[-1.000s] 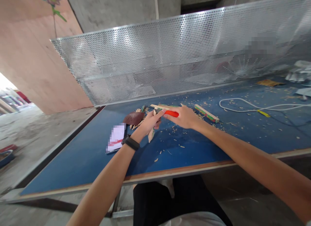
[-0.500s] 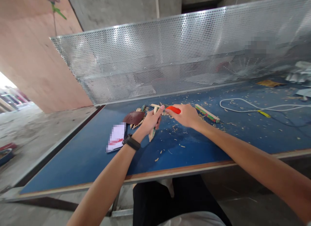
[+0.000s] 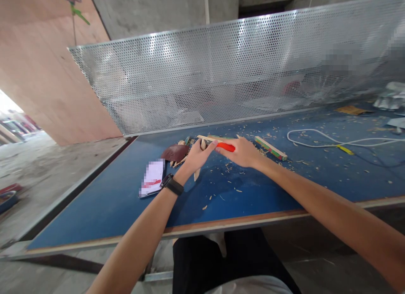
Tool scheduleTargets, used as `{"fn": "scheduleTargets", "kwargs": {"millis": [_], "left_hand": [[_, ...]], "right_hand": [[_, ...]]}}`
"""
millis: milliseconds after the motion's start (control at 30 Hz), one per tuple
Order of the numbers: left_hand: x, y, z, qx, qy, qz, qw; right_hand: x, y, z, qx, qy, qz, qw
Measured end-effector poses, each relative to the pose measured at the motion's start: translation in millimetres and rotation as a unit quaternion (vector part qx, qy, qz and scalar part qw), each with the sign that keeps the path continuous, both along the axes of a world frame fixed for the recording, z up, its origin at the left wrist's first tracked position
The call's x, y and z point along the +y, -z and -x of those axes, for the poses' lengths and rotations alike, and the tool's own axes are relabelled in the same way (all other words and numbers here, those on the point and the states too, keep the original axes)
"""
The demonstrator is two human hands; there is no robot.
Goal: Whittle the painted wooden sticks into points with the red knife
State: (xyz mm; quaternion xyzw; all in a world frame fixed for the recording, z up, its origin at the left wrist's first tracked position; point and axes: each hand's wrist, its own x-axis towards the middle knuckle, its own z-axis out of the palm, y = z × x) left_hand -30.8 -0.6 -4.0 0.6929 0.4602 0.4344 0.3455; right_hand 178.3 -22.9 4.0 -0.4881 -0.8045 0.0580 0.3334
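While the left hand (image 3: pixel 196 156) grips a pale, pointed piece of wood (image 3: pixel 197 174) near the middle of the frame, the right hand (image 3: pixel 244 152) is wrapped around a smooth red-orange handle (image 3: pixel 226 147); its far end is hard to make out by the left thumb. Thin shavings (image 3: pixel 205 207) litter the blue worktop (image 3: pixel 104 209). Right of centre lies a straight wooden strip (image 3: pixel 270 148) with green and red sides; left of centre, a curved dark-brown sheet (image 3: pixel 175 152) sits near a flat rectangular device (image 3: pixel 153 178). Looped white cable (image 3: pixel 303 130) lies at right, and a perforated metal panel (image 3: pixel 190 83) spans the upper frame.
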Motion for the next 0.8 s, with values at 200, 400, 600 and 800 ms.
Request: {"fn": "scheduleTargets", "kwargs": {"millis": [200,400,600,800], "left_hand": [[-8.1,-8.8,-2.5,0.019,0.004,-0.015,1.0],[-4.1,-7.5,-4.8,0.046,-0.047,-0.026,0.998],[-3.4,-10.1,0.2,0.043,-0.065,-0.031,0.996],[-7.2,-10.8,0.5,0.05,-0.024,-0.041,0.998]], "right_hand": [[0.9,0.5,-0.7,-0.008,0.018,-0.008,1.0],[-1.5,1.9,4.9,-0.03,0.099,-0.025,0.994],[-1.1,2.0,4.1,-0.008,0.088,0.003,0.996],[-0.5,0.3,1.7,0.014,0.053,-0.006,0.998]]}}
